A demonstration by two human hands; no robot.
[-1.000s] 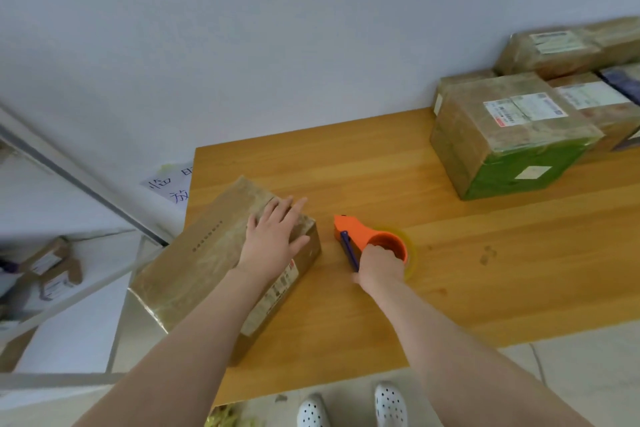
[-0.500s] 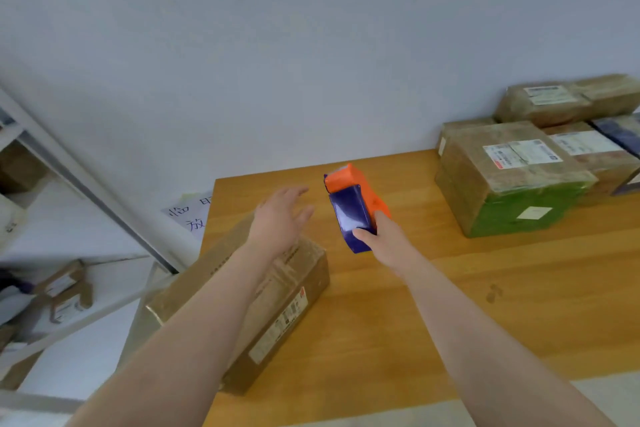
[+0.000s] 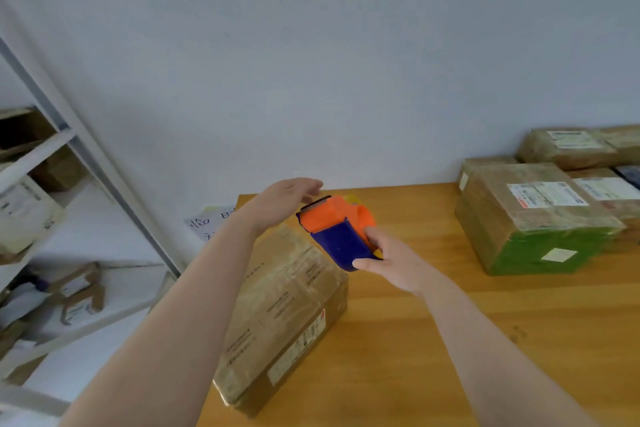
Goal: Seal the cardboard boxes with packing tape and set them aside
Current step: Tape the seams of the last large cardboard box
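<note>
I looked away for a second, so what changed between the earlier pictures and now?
The right hand lifted the tape dispenser off the table and holds it above the cardboard box. The left hand came off the box top and hovers open by the dispenser's front. The box and the stacked parcels on the right stayed put.

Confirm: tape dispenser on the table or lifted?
Lifted. The right hand grips the tape dispenser by its blue body, held off the table near the cardboard box's far end.
</note>
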